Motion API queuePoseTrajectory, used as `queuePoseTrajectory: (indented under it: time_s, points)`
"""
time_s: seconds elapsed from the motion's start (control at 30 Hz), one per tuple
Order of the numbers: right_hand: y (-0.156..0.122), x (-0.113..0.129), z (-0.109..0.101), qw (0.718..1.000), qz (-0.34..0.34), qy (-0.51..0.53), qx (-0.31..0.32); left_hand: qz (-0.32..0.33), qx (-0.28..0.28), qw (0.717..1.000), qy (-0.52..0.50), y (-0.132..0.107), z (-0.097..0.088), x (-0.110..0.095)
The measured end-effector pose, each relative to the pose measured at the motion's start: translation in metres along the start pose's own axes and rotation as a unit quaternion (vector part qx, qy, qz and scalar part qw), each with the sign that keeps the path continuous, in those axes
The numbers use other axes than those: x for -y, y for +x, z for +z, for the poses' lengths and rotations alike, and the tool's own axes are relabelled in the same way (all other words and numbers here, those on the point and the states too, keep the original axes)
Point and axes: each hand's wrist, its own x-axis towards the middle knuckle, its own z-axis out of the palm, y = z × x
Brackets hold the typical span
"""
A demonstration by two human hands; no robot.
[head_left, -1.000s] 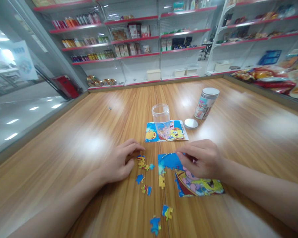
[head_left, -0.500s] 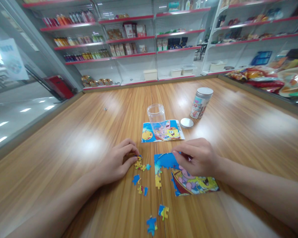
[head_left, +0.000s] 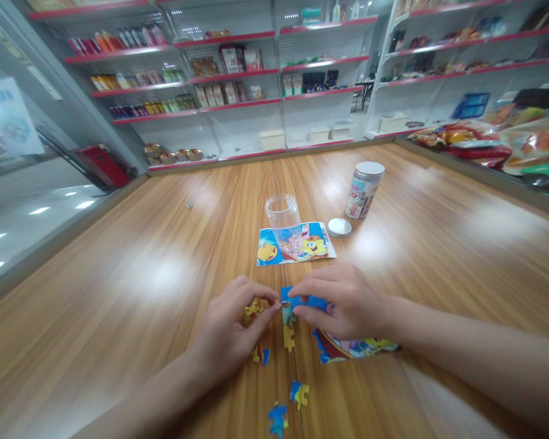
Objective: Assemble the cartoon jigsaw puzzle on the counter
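Note:
My left hand (head_left: pixel 232 320) pinches a small jigsaw puzzle piece (head_left: pixel 283 303) between thumb and forefinger, at the left edge of the partly joined puzzle (head_left: pixel 288 332). Just right of that piece, my right hand (head_left: pixel 343 302) is over the puzzle, thumb and forefinger apart with nothing seen between them. It hides much of the blue upper part and the boat picture. Loose yellow pieces (head_left: pixel 253 306) lie partly behind my left fingers. A red-and-blue pair (head_left: pixel 261 355) is below them. Nearer me lie a blue-and-yellow piece (head_left: pixel 299 395) and a mostly blue one (head_left: pixel 277 419).
Beyond the puzzle, a clear open jar (head_left: pixel 282 210) stands on a cartoon picture sheet (head_left: pixel 268 251). A silver lid (head_left: pixel 339 227) lies beside it, near a lidded canister (head_left: pixel 365 190). Bagged goods (head_left: pixel 476 143) sit past the table's right edge; stocked shelves (head_left: pixel 238 76) line the back.
My left hand has moved right from the loose pieces to the puzzle's left edge, carrying a piece. My right hand has shifted left, and its thumb and forefinger have spread.

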Motion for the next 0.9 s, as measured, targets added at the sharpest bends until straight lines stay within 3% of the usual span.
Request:
queuePoseTrajectory:
  time_s: [0.13,0.3,0.57,0.8,0.9]
  points:
    - [0.002,0.007,0.004,0.997,0.002,0.060,0.050,0.021,0.014,0.999,-0.036,-0.001,0.010,-0.014]
    - [0.001,0.003,0.008,0.996,0.041,0.078,0.017,0.029,0.033,0.998,-0.040,0.001,0.005,-0.009]
    - [0.000,-0.001,0.001,0.989,0.141,0.050,-0.013,0.109,0.095,0.989,0.007,0.005,-0.004,-0.006]
    - [0.001,0.003,-0.002,0.989,0.138,0.038,-0.027,0.140,0.121,0.983,-0.006,0.001,-0.008,0.001]
    - [0.003,0.008,-0.001,0.984,0.170,0.058,-0.022,0.150,0.131,0.980,-0.004,-0.002,-0.010,0.004]
